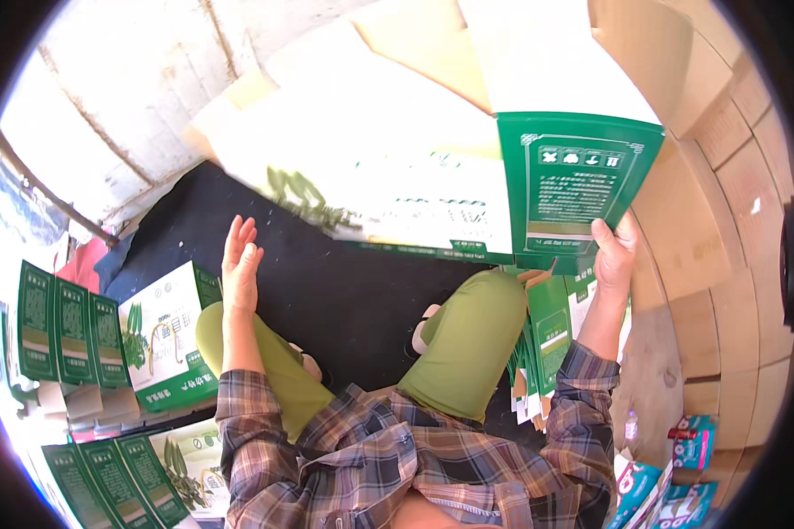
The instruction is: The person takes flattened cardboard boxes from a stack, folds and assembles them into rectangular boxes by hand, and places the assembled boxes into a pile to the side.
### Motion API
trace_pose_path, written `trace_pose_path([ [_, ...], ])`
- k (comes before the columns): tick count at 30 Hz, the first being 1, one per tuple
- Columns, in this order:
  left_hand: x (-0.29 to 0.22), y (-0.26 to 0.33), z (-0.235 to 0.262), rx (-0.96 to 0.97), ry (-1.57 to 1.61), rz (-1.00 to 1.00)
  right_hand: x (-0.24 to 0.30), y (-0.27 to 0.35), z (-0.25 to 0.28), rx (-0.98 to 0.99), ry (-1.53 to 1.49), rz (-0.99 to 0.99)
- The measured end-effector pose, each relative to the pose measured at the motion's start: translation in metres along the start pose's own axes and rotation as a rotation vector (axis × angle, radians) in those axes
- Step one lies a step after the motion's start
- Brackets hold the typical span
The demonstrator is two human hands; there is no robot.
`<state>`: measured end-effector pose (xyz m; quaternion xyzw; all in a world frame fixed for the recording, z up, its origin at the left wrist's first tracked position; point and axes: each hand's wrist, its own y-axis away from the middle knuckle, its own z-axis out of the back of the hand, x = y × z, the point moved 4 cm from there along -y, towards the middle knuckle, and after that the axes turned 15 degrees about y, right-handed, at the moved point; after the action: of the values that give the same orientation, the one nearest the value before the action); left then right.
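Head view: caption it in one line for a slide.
Right hand lifts a flat green-and-white printed carton blank; open left hand hovers beside assembled green-and-white boxes.

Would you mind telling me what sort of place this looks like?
Probably a packing or box-folding workspace on the floor: the right hand holds a flat green-and-white carton, folded cartons stand nearby, and plain cardboard sheets are stacked alongside.

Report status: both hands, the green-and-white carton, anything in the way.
Right hand grips flat green-and-white carton at its green end panel, held up over the knees. Left hand open, empty, raised above the left knee. Nothing between hand and carton.
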<state>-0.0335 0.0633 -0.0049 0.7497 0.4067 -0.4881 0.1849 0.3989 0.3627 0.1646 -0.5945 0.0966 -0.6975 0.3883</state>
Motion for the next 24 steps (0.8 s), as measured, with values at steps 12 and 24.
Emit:
trace_pose_path([
  [12, 0.007, 0.023, 0.062, -0.214, 0.35, -0.078, -0.092, -0.032, -0.143, 0.06, 0.026, -0.132],
  [24, 0.023, 0.065, -0.001, -0.05, 0.081, -0.028, -0.142, 0.009, -0.174, 0.019, 0.6, -0.309],
])
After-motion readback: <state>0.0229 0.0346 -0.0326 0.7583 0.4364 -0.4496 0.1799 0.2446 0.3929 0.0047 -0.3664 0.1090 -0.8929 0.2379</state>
